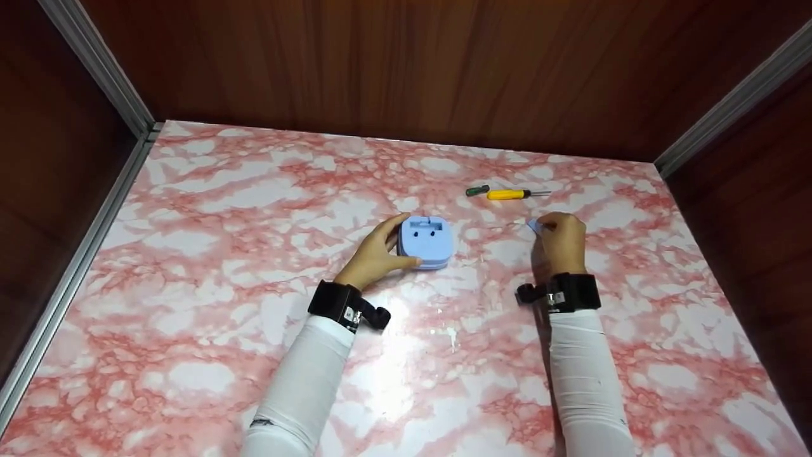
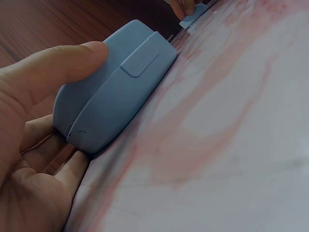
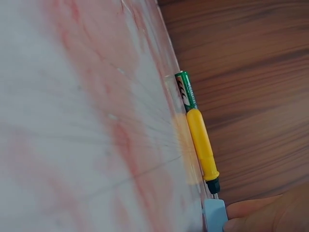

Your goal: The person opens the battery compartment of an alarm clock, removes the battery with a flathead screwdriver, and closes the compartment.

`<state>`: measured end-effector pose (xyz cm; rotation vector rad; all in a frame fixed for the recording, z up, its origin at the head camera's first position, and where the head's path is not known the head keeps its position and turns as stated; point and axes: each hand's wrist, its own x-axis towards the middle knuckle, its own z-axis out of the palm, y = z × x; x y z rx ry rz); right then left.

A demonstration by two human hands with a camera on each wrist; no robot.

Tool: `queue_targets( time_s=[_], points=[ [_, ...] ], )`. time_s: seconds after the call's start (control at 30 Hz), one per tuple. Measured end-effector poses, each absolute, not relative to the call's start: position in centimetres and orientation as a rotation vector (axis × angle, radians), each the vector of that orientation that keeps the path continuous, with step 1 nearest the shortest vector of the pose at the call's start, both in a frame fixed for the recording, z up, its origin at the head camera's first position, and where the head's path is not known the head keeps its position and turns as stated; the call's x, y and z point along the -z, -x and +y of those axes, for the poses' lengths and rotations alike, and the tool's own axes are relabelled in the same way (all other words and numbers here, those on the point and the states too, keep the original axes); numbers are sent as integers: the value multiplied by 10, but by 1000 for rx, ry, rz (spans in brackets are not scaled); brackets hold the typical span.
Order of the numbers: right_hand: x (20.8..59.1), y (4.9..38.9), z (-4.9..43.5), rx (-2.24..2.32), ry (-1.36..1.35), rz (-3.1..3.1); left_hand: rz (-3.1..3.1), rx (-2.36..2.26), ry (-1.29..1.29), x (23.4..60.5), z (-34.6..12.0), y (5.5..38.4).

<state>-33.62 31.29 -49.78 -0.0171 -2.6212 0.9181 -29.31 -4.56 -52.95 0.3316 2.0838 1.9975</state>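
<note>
A light-blue, rounded-square plastic device [image 1: 426, 247] stands on the table, with an open slot-like recess and two small dark spots on its upper face. My left hand [image 1: 374, 257] grips it from the left side; in the left wrist view the thumb [image 2: 87, 57] lies over the top face and the other fingers are at its edge. To the right, my right hand [image 1: 563, 240] pinches a small flat light-blue cover [image 3: 215, 215] between thumb and fingers, low over the table.
A yellow-handled screwdriver [image 1: 507, 195] lies beyond the right hand, its shaft pointing right. By its handle end is a green battery [image 3: 185, 91]. Brown wood-grain panels [image 1: 380, 70] enclose the marbled red-and-white table [image 1: 209, 266] at the back and sides.
</note>
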Motion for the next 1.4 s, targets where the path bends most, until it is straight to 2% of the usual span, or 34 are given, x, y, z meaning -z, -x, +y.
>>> queue_targets(
  time_s=[0.9,1.4],
  points=[
    [480,328,292,-929,-56,-2652,2088,-2014,-346,528,-46,293],
    [471,320,267,-855,-281,-2582,2079,-2022,-345,532,-45,295]
  ],
)
